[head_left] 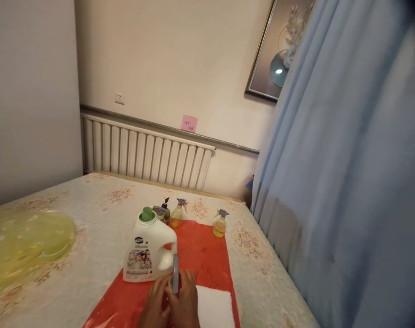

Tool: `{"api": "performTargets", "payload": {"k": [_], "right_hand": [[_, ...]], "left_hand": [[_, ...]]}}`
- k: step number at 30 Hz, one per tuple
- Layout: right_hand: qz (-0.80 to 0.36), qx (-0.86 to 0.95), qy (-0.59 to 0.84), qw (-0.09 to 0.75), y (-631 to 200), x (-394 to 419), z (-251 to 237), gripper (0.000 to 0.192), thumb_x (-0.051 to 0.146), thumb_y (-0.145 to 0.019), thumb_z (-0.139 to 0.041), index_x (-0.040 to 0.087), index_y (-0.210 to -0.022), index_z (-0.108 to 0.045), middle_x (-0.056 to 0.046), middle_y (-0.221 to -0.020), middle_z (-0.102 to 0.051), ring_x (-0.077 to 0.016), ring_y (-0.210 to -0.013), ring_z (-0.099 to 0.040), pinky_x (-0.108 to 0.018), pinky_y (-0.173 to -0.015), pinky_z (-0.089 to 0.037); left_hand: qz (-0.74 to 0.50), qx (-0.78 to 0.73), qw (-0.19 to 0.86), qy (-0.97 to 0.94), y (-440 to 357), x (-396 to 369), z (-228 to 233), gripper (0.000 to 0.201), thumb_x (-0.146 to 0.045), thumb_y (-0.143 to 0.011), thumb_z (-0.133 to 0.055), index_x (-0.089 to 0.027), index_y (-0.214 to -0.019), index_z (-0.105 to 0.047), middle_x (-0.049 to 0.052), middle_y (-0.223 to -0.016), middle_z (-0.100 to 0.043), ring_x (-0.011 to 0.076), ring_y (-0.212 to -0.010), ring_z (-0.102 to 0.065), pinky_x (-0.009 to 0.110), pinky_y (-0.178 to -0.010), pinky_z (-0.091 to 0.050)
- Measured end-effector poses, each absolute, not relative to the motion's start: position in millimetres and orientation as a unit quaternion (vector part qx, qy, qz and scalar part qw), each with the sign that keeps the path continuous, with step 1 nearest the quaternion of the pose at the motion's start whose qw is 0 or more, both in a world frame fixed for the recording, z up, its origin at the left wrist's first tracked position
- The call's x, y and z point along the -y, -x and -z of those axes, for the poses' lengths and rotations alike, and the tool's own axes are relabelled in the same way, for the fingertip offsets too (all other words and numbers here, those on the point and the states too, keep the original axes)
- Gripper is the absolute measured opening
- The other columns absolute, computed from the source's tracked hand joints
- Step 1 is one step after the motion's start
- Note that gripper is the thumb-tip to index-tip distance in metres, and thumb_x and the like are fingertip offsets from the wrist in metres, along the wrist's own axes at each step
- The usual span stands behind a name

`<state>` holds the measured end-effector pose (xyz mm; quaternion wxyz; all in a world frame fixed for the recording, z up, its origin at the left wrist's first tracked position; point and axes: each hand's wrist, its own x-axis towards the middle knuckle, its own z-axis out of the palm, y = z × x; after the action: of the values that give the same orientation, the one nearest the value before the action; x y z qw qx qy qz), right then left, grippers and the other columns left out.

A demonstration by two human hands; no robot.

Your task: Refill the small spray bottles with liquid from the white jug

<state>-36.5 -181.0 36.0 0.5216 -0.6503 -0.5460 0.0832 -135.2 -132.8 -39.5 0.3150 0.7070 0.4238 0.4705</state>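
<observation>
A: Largest first. Bed (91, 218) with a pale floral cover, blue curtain (347, 182) hanging along its right side, ribbed radiator (146, 157) on the far wall.

B: On the bed?

A: Yellow translucent sheet (23, 246) at the left edge. Red mat (207, 255) in the middle, white cloth (214, 310) on its near end.

B: Containers?

A: White detergent jug (149, 250), green cap, upright on the mat's left part. Behind it, three small spray bottles (178, 214) of yellow liquid, the rightmost at the mat's far corner.

B: Hands?

A: Both low at the frame's bottom edge, just beside the jug's base. Left hand (156, 305) and right hand (185, 303) are closed together around a small bottle whose grey trigger sprayer (175, 273) sticks up between them. Bottle body is hidden by the fingers.
</observation>
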Motion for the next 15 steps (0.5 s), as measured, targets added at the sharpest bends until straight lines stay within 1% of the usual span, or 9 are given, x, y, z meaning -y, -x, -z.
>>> {"api": "performTargets", "payload": {"k": [3,7,11,15], "right_hand": [[-0.098,0.519,0.657,0.538,36.7,179.4,-34.7,0.033,0.002,-0.065,-0.065,0.022,-0.092,-0.066,-0.003,-0.090,-0.067,-0.0242,-0.085,-0.064,-0.034,-0.078,-0.051],[-0.099,0.508,0.653,0.553,36.9,178.5,-33.5,0.029,0.002,-0.064,-0.065,0.021,-0.086,-0.066,-0.001,-0.084,-0.066,-0.0224,-0.080,-0.064,-0.031,-0.074,-0.050],[-0.097,0.529,0.637,0.552,36.9,179.8,-35.4,0.025,0.002,-0.067,-0.059,0.021,-0.082,-0.063,-0.001,-0.086,-0.062,-0.0202,-0.079,-0.062,-0.030,-0.074,-0.050],[-0.103,0.547,0.620,0.553,35.9,179.9,-39.0,0.027,0.001,-0.067,-0.054,0.021,-0.082,-0.064,-0.001,-0.084,-0.062,-0.0188,-0.079,-0.062,-0.030,-0.075,-0.052]], "left_hand": [[-0.464,-0.416,0.320,-0.713,135.4,134.2,34.9,0.039,-0.031,-0.083,-0.055,-0.022,-0.120,-0.062,0.011,-0.123,-0.067,0.0294,-0.118,-0.061,0.048,-0.104,-0.050],[-0.463,-0.415,0.328,-0.711,135.7,135.3,28.9,0.040,-0.031,-0.082,-0.055,-0.020,-0.119,-0.063,0.012,-0.123,-0.067,0.0306,-0.118,-0.061,0.050,-0.104,-0.050],[-0.463,-0.414,0.322,-0.715,136.3,135.0,28.0,0.041,-0.031,-0.080,-0.057,-0.021,-0.119,-0.064,0.012,-0.125,-0.067,0.0312,-0.119,-0.061,0.050,-0.104,-0.050],[-0.462,-0.421,0.309,-0.717,135.8,133.9,32.2,0.039,-0.033,-0.083,-0.054,-0.022,-0.120,-0.063,0.012,-0.125,-0.067,0.0301,-0.120,-0.061,0.051,-0.105,-0.049]]}}
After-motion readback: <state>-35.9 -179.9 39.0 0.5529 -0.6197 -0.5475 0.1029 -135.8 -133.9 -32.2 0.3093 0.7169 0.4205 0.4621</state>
